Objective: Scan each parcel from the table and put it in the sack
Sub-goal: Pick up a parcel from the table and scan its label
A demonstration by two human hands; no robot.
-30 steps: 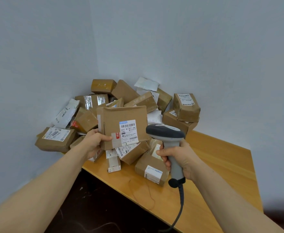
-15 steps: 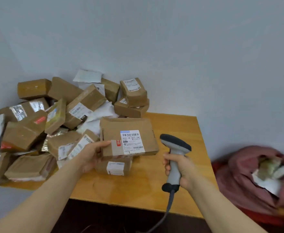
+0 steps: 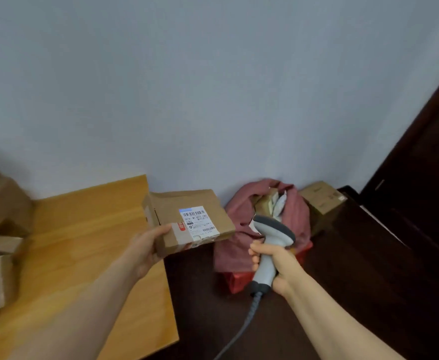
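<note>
Swung away from the pile (image 3: 3, 203) and past the counter (image 3: 83, 229) edge, your left hand (image 3: 148, 245), fingers (image 3: 164, 229) wrapped round one corner, carries the labelled parcel (image 3: 187, 216) toward the pink sack (image 3: 239, 245); your right hand (image 3: 278, 266) clasps the scanner (image 3: 272, 229). The drop looks next.

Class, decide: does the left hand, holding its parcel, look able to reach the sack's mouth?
Probably yes: the left hand holds the parcel just beside the sack, nothing between them, though the scanner in the right hand sits before the opening.
</note>
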